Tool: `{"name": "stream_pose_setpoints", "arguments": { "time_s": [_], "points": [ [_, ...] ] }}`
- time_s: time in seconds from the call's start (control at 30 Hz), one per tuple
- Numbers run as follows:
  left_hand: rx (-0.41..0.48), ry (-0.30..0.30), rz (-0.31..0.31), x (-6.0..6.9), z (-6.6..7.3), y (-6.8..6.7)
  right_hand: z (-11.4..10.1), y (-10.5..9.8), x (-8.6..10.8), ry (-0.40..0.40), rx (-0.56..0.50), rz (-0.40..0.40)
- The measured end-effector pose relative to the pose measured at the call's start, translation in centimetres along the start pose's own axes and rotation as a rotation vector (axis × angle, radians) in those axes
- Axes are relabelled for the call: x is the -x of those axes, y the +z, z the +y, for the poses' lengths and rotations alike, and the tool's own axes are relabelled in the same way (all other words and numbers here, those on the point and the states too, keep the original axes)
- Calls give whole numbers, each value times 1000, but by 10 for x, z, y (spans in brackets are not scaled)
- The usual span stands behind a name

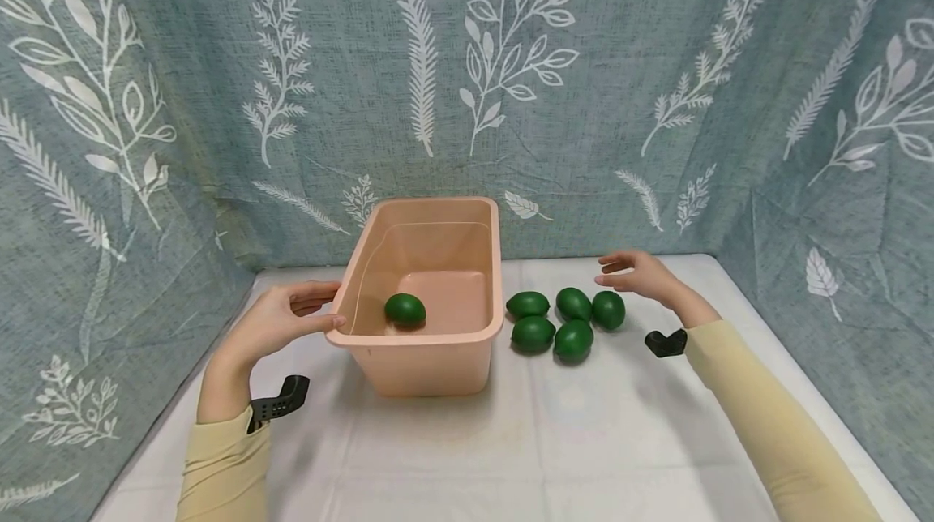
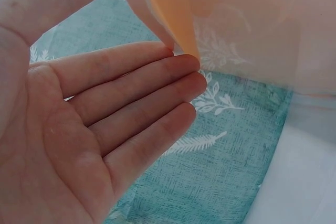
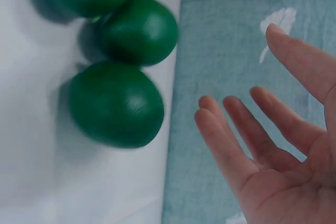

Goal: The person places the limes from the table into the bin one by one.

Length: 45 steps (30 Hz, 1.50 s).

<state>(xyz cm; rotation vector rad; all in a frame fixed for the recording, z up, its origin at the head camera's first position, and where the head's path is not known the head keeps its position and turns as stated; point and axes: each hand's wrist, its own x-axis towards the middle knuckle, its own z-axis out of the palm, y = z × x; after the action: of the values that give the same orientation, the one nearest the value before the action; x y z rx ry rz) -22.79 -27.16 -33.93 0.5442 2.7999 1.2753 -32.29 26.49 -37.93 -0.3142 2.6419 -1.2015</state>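
Observation:
My left hand (image 1: 280, 319) is at the left front corner of a peach plastic bin (image 1: 430, 368). Its thumb rests on the rim, while the fingertips touch the rim's outer side. In the left wrist view the fingers (image 2: 142, 72) of that hand lie straight, side by side. One green lime (image 1: 404, 309) lies inside the bin. Several more limes (image 1: 533, 334) sit in a cluster on the table, right of the bin. Above and behind the rightmost lime (image 1: 609, 310) hovers my right hand (image 1: 642, 275), fingers loosely extended, holding nothing; the right wrist view shows a gap between them.
A white cloth covers the table (image 1: 452, 457). Blue-green fabric (image 1: 350, 60) with white leaf prints hangs behind it and along both sides. Each wrist carries a black camera mount, seen at the left mount (image 1: 280, 400) and right mount (image 1: 666, 343).

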Motion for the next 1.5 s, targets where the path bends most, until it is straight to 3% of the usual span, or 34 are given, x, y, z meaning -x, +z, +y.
{"name": "stream_pose_setpoints", "arguments": {
  "time_s": [0.2,0.57,1.1,1.5],
  "points": [
    [3,5,1,0,1,0,22,-3,6,36,49,53],
    [-9,-23,7,-1,1,0,50,8,12,78,49,55],
    [-4,-33,10,0,1,1,62,32,7,132,-33,59],
    [-4,-13,6,-1,0,0,62,38,6,140,-83,84]
  ]
}}
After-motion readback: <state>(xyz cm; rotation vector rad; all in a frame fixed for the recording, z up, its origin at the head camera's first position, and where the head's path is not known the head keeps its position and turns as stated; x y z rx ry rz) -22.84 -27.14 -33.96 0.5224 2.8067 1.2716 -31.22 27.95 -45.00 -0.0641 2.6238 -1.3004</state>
